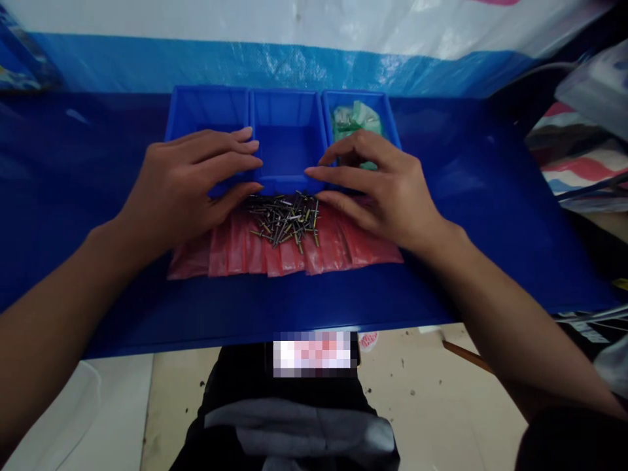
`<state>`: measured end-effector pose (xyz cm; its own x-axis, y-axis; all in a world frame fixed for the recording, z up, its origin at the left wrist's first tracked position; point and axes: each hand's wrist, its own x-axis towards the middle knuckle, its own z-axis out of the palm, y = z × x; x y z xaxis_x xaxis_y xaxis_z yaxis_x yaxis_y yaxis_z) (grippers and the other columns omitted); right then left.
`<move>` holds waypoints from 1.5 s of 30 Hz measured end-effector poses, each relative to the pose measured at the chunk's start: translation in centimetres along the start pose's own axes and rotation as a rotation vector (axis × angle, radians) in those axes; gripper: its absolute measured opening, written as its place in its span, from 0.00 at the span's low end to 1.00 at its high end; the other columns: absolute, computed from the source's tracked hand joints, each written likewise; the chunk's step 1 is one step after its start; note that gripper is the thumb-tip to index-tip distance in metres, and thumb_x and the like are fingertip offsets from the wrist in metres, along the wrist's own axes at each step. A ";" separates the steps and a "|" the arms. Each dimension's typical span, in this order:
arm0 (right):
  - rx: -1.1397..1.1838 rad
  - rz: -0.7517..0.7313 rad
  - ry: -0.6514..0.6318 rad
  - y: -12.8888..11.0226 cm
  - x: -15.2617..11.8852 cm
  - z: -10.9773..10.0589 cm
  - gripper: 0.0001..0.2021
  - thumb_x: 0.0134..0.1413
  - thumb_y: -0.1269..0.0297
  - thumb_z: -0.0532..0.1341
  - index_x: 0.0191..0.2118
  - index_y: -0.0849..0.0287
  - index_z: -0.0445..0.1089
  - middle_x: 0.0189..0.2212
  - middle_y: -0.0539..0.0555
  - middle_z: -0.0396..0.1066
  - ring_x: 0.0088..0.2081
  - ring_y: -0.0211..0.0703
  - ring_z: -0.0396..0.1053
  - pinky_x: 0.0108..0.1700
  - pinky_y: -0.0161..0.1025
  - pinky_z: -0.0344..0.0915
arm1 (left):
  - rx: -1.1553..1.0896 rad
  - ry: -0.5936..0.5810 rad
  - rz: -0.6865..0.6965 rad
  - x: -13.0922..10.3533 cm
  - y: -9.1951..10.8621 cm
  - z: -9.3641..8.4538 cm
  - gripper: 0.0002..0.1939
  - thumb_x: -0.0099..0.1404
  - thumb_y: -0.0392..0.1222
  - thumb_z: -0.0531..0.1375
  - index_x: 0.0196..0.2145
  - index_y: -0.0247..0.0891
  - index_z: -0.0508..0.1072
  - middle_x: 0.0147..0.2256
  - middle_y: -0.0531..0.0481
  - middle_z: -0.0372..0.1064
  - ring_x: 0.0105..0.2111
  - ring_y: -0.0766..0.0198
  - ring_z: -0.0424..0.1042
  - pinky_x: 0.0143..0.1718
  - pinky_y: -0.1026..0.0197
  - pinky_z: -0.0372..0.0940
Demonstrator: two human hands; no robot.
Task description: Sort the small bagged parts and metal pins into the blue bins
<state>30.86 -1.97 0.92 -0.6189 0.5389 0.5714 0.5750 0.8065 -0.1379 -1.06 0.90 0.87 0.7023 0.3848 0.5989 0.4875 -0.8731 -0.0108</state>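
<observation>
A loose pile of blind rivets (pixel 287 219) lies on a row of overlapping red plastic bags (pixel 289 258), just in front of an empty blue bin (pixel 289 171). My left hand (pixel 191 173) is open, its fingers stretched toward the bin's left side and its thumb at the pile's left edge. On the other side, my right hand (pixel 377 180) has its fingers bent but apart. Its index fingertip is by the bin's front right corner, and the thumb is close to the rivets. Nothing shows between the fingers of either hand. Whether the fingertips touch the bin, I cannot tell.
Two more blue bins flank the middle one: a left bin (pixel 209 108), partly hidden by my hand, and a right bin (pixel 387 121) holding green plastic bags (pixel 360 118). All stand on a blue table (pixel 456 157). A blurred-out phone screen (pixel 314 354) is at my lap.
</observation>
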 end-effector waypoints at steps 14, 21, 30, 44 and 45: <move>-0.194 0.087 -0.017 3.1 2.4 -3.7 0.15 0.71 0.56 0.66 0.56 0.56 0.82 0.53 0.63 0.81 0.54 0.56 0.78 0.58 0.55 0.75 | -0.006 0.054 0.045 0.0 -0.2 0.4 0.11 0.75 0.39 0.67 0.54 0.42 0.79 0.56 0.46 0.81 0.60 0.54 0.81 0.60 0.51 0.81; -0.329 0.018 -0.652 12.2 8.1 -2.5 0.52 0.37 0.20 0.68 0.57 0.62 0.82 0.27 0.48 0.79 0.17 0.26 0.60 0.24 0.32 0.54 | -0.029 0.055 -0.006 -0.1 -0.2 0.5 0.10 0.76 0.41 0.66 0.54 0.47 0.79 0.57 0.51 0.80 0.60 0.54 0.80 0.61 0.51 0.81; -0.320 0.026 -0.675 11.8 8.7 -2.9 0.44 0.48 0.22 0.62 0.41 0.67 0.85 0.21 0.46 0.75 0.18 0.19 0.63 0.23 0.30 0.49 | -0.059 0.036 -0.020 0.0 0.1 0.2 0.10 0.77 0.42 0.65 0.54 0.44 0.79 0.58 0.50 0.80 0.62 0.54 0.79 0.62 0.49 0.80; -0.036 -0.055 -0.391 -0.3 10.9 -7.3 0.33 0.64 0.32 0.60 0.47 0.61 0.81 0.37 0.44 0.79 0.35 0.33 0.72 0.40 0.41 0.67 | 0.046 0.245 -0.229 0.3 0.8 -0.9 0.09 0.79 0.39 0.61 0.52 0.42 0.81 0.49 0.53 0.84 0.48 0.59 0.86 0.51 0.58 0.81; 0.051 -0.122 -0.390 -1.8 10.9 -6.5 0.24 0.68 0.42 0.62 0.49 0.60 0.81 0.40 0.45 0.80 0.37 0.35 0.74 0.42 0.39 0.71 | 0.077 0.305 -0.281 0.2 0.6 -1.2 0.09 0.80 0.39 0.60 0.51 0.42 0.81 0.46 0.54 0.85 0.45 0.61 0.86 0.49 0.59 0.80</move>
<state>26.56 0.90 12.62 -0.8432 0.4821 0.2381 0.4631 0.8761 -0.1339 -1.27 0.14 2.01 0.3568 0.4883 0.7964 0.6838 -0.7174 0.1336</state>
